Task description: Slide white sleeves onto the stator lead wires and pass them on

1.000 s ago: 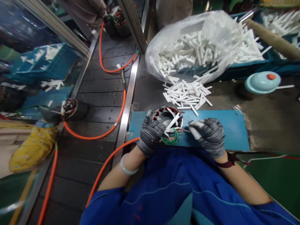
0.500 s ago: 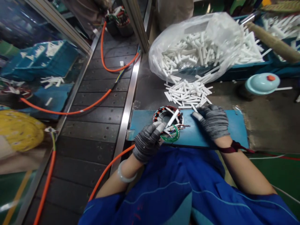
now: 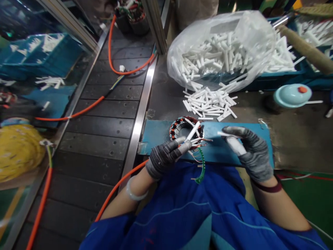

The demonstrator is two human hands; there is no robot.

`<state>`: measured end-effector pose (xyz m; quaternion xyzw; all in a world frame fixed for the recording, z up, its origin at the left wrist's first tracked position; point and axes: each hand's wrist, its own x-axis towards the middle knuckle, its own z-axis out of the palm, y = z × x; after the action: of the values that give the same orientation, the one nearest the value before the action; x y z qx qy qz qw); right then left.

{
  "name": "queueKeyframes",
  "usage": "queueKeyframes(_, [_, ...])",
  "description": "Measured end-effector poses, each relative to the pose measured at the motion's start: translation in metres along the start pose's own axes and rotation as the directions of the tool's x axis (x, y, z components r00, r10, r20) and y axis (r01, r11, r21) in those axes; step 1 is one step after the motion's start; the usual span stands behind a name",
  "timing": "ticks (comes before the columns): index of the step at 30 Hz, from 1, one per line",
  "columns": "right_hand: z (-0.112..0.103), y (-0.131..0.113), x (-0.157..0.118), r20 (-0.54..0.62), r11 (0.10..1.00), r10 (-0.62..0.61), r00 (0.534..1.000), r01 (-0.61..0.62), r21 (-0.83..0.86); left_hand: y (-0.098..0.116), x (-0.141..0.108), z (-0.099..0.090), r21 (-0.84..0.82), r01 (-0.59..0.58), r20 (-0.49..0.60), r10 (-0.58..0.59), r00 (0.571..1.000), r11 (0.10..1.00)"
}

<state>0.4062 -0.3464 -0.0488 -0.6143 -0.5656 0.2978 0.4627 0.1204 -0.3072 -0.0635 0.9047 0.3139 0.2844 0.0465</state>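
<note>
A ring-shaped motor stator (image 3: 173, 129) with copper windings lies on the blue mat (image 3: 215, 149). White sleeves and thin wires come off its near side. My left hand (image 3: 165, 156), in a grey glove, is closed at the stator's near edge, pinching the lower end of a thick white sleeve (image 3: 194, 130). From the wires a curved green circuit board (image 3: 201, 166) hangs over the mat's front edge. My right hand (image 3: 251, 151), also gloved, is raised at the mat's right side, with a short white tube (image 3: 223, 134) pinched between thumb and forefinger.
Loose white tubes (image 3: 210, 100) lie in a pile behind the mat, spilling from a clear plastic bag (image 3: 179, 45). A light-blue lidded container (image 3: 292, 94) stands right. Left runs a slatted conveyor (image 3: 96, 146) with an orange cable (image 3: 88, 109); beyond it is a co-worker's yellow sleeve (image 3: 20, 149).
My right hand has drawn back from the pile towards me with a tube in its fingers. The green board has swung down over the mat's edge. My left hand stays by the stator.
</note>
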Motion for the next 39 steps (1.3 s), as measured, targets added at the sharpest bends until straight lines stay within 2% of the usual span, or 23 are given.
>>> queueKeyframes(4, [-0.003, -0.016, 0.005, 0.083, 0.997, -0.071, 0.994, 0.073, -0.024, 0.000, -0.001, 0.001, -0.026, 0.012, -0.005, -0.012, 1.000, 1.000])
queueKeyframes(10, [0.002, -0.023, 0.012, 0.196, 0.986, -0.133, 0.971, 0.149, -0.070, 0.000, -0.001, 0.002, -0.027, 0.003, 0.010, -0.002, 1.000, 1.000])
queueKeyframes(12, [0.000, -0.021, 0.009, 0.168, 0.993, -0.076, 0.983, 0.090, -0.075, 0.000, -0.001, 0.002, -0.023, 0.003, 0.009, -0.003, 1.000, 1.000])
queueKeyframes(15, [-0.006, -0.016, 0.003, 0.015, 0.999, 0.043, 0.999, -0.043, 0.011, 0.000, -0.001, 0.003, -0.003, 0.004, -0.003, -0.004, 1.000, 1.000])
queueKeyframes(18, [-0.006, -0.016, 0.000, -0.006, 0.998, 0.042, 0.999, -0.042, 0.048, 0.001, 0.000, 0.002, 0.000, 0.004, -0.011, -0.004, 1.000, 1.000])
queueKeyframes(21, [-0.002, -0.020, 0.000, 0.041, 0.998, -0.062, 0.997, 0.063, -0.011, 0.001, 0.001, 0.001, -0.013, 0.008, -0.010, -0.008, 1.000, 1.000])
queueKeyframes(24, [0.004, -0.026, 0.002, 0.084, 0.966, -0.222, 0.971, 0.231, -0.117, 0.001, 0.001, 0.000, -0.007, 0.004, -0.004, -0.004, 1.000, 1.000])
queueKeyframes(27, [0.005, -0.031, 0.004, 0.177, 0.900, -0.349, 0.920, 0.382, -0.212, 0.001, 0.001, 0.000, 0.001, -0.003, 0.007, 0.003, 1.000, 1.000])
queueKeyframes(30, [0.004, -0.031, 0.002, 0.298, 0.801, -0.448, 0.843, 0.527, -0.285, 0.001, 0.001, -0.001, 0.037, -0.011, 0.021, 0.010, 1.000, 0.999])
queueKeyframes(32, [0.002, -0.028, -0.003, 0.373, 0.733, -0.467, 0.801, 0.587, -0.343, 0.002, 0.001, -0.002, 0.067, -0.019, 0.044, 0.016, 0.999, 0.998])
queueKeyframes(33, [0.001, -0.026, -0.006, 0.398, 0.716, -0.456, 0.796, 0.593, -0.367, 0.002, 0.001, -0.003, 0.077, -0.025, 0.060, 0.020, 0.998, 0.997])
queueKeyframes(36, [-0.002, -0.021, -0.013, 0.405, 0.763, -0.385, 0.829, 0.533, -0.366, 0.004, 0.000, -0.004, 0.097, -0.032, 0.080, 0.024, 0.996, 0.995])
queueKeyframes(39, [-0.006, -0.021, -0.017, 0.269, 0.864, -0.318, 0.909, 0.394, -0.312, 0.005, -0.001, -0.003, 0.118, -0.024, 0.076, 0.015, 0.997, 0.993])
